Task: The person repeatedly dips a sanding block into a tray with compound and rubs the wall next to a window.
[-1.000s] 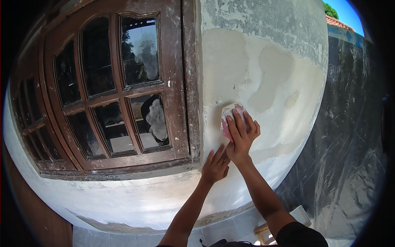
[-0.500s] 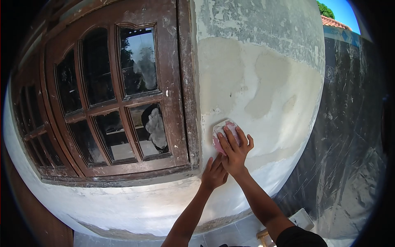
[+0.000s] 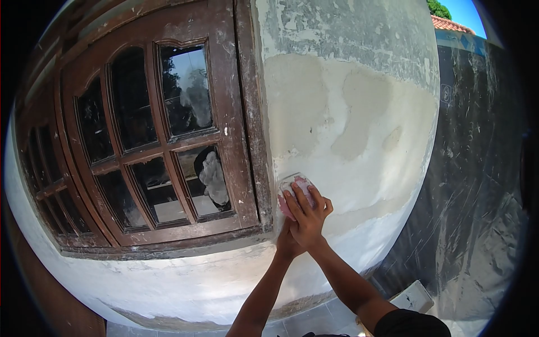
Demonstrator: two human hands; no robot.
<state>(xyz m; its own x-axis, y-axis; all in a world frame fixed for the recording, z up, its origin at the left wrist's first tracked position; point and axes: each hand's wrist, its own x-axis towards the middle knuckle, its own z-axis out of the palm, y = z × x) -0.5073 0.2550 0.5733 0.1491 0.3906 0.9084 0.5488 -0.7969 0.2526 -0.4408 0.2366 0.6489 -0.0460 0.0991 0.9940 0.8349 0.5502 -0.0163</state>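
Observation:
A pink pad point(image 3: 285, 206) smeared with white, possibly a sanding pad, is against the pale plastered wall point(image 3: 359, 174), just right of the window frame. My right hand point(image 3: 307, 216) lies over it, fingers spread across its face and holding it to the wall. Just below, my left hand point(image 3: 286, 241) is up against the right hand and the pad's lower edge. Its fingers are mostly hidden behind the right hand, so I cannot tell how they are bent. Uneven beige and white patches mark the plaster around both hands.
On the left is a brown wooden window point(image 3: 227, 168) with several glass panes. Dark plastic sheeting point(image 3: 477, 168) hangs to the right. A whitish, box-like object point(image 3: 415, 297) rests low at the right, above the grey floor tiles point(image 3: 309, 323).
Both hands and the pink pad have shifted slightly down and left, closer to the window frame. My left hand has moved up behind the right, and its fingers no longer show. The camera view has shifted slightly.

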